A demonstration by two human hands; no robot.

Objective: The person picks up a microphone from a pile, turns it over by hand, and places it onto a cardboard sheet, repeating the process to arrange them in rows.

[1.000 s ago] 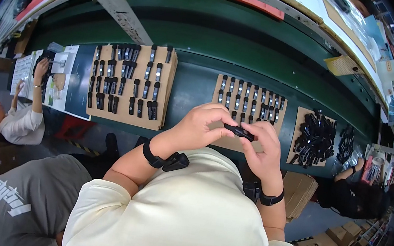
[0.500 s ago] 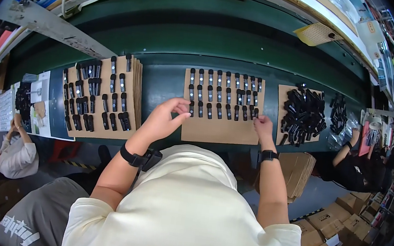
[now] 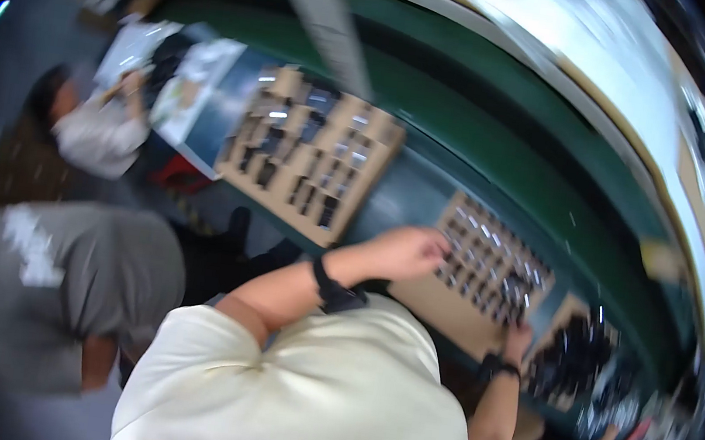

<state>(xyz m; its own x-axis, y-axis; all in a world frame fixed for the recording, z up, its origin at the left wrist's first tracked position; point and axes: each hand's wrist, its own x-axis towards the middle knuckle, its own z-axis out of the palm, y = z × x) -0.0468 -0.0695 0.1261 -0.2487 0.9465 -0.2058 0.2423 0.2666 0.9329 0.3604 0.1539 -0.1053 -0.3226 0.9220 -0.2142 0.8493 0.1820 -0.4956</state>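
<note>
Motion blur smears the view. A brown cardboard sheet [image 3: 436,315] lies on the green bench in front of me, carrying rows of small black stick-shaped devices [image 3: 481,252] that look like clip-on microphones with rounded tops. My left hand [image 3: 417,253] is at the sheet's left edge, beside the end of the rows, its fingers bent. At the opposite end, my right hand [image 3: 517,341] sits against the last devices of the nearest row. Blur hides whether either hand grips one.
To the left, a stack of cardboard sheets [image 3: 283,210] bears more black devices. A heap of black devices [image 3: 574,348] lies on cardboard at the right. One person in grey [image 3: 71,291] is close on my left; another in white [image 3: 99,132] works farther off. A pale post [image 3: 324,19] rises behind.
My view has swung left and tilted, so the bench now slopes down to the right. Both hands remain by the ends of the nearest row; the left hand's fingers look more drawn together.
</note>
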